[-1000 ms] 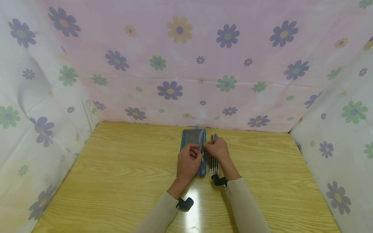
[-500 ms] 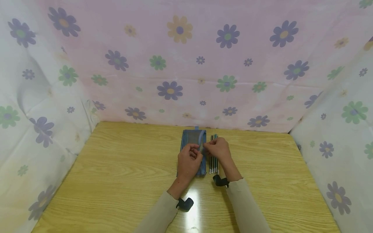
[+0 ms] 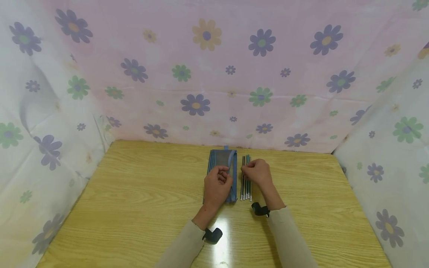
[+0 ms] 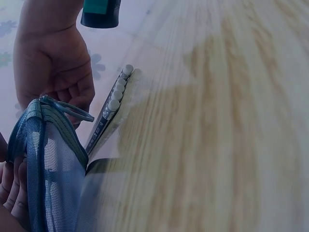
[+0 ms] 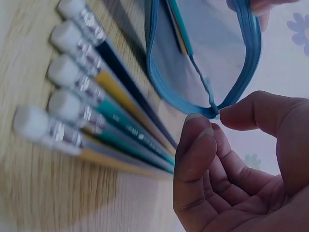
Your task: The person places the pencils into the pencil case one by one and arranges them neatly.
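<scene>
A blue mesh pencil case (image 3: 221, 156) lies lengthwise near the back of the table, its zipped mouth unzipped along the right side. My left hand (image 3: 217, 188) rests over it and pinches the edge of the mouth, as the right wrist view shows at upper right. Inside the case a green pencil (image 5: 179, 26) is visible beside a yellowish one. Just right of the case lie several pencils (image 3: 246, 190) in a row, white erasers toward me. Above them hovers my right hand (image 3: 258, 173), fingers bent, thumb and index finger apart, holding nothing that shows.
The wood-grain table (image 3: 144, 193) reaches a flowered cloth (image 3: 231, 82) at the back, and similar cloth hangs at both sides. Black wrist cameras (image 3: 213, 235) sit on both wrists. A zipper pull (image 4: 72, 108) hangs at the near end of the case.
My right hand has drawn back to the right, from the edge of the pencil case to over the row of pencils. The left hand has stayed in place.
</scene>
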